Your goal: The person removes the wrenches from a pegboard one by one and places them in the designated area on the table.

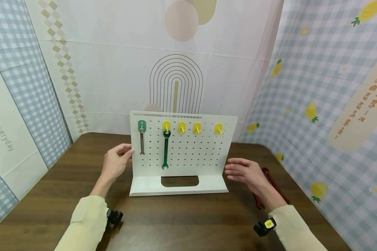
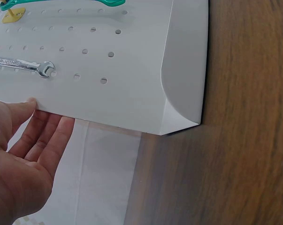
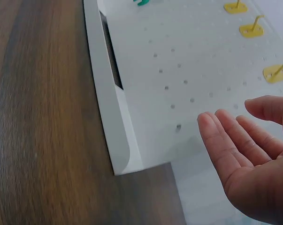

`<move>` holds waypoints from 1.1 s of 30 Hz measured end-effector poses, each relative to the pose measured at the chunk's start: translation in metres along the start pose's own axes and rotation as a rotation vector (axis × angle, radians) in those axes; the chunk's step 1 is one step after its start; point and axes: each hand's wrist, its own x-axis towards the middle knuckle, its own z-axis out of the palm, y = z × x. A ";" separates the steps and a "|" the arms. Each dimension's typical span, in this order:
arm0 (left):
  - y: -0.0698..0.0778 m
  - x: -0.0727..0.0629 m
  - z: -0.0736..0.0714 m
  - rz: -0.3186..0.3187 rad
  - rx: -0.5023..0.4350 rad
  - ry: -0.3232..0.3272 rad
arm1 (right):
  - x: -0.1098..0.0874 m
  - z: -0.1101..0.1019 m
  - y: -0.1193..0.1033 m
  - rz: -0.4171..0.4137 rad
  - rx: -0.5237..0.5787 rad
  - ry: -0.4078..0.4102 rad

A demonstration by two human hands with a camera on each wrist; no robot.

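A white pegboard stand (image 1: 188, 150) stands upright on the table. My left hand (image 1: 115, 162) is at its left edge; in the left wrist view the thumb (image 2: 24, 111) lies at the front and the other fingers reach behind, pinching the edge. Beside the right edge, my right hand (image 1: 246, 174) has its fingers extended and holds nothing; whether it touches the board is unclear. A small silver wrench (image 1: 142, 142) hangs from a green hook (image 1: 141, 125) at the left. From a yellow hook (image 1: 166, 125) hangs a green wrench (image 1: 165, 150).
Several more yellow hooks, such as the rightmost yellow hook (image 1: 218, 129), carry nothing. Red wrenches (image 1: 274, 184) lie on the brown wooden table (image 1: 176, 223), partly hidden by my right hand and forearm. Patterned cloth hangings (image 1: 113, 69) enclose the back and sides.
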 end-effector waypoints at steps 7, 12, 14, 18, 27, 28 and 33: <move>0.002 0.000 -0.002 0.000 0.002 -0.001 | 0.001 0.016 -0.006 -0.021 0.022 -0.040; 0.002 -0.001 -0.003 -0.002 0.000 -0.006 | 0.003 0.027 -0.005 -0.036 0.044 -0.073; 0.001 -0.001 -0.003 -0.002 0.001 -0.006 | 0.004 0.031 -0.005 -0.039 0.047 -0.086; -0.002 0.000 -0.004 -0.001 0.009 -0.005 | 0.006 0.040 -0.004 -0.054 0.056 -0.114; -0.001 0.000 -0.003 0.003 0.008 0.001 | 0.015 0.060 -0.014 -0.064 0.094 -0.128; -0.001 0.000 -0.003 0.004 0.005 0.000 | 0.015 0.061 -0.015 -0.066 0.096 -0.127; 0.000 0.000 -0.001 0.001 -0.013 0.001 | 0.016 0.067 -0.019 -0.095 0.075 -0.151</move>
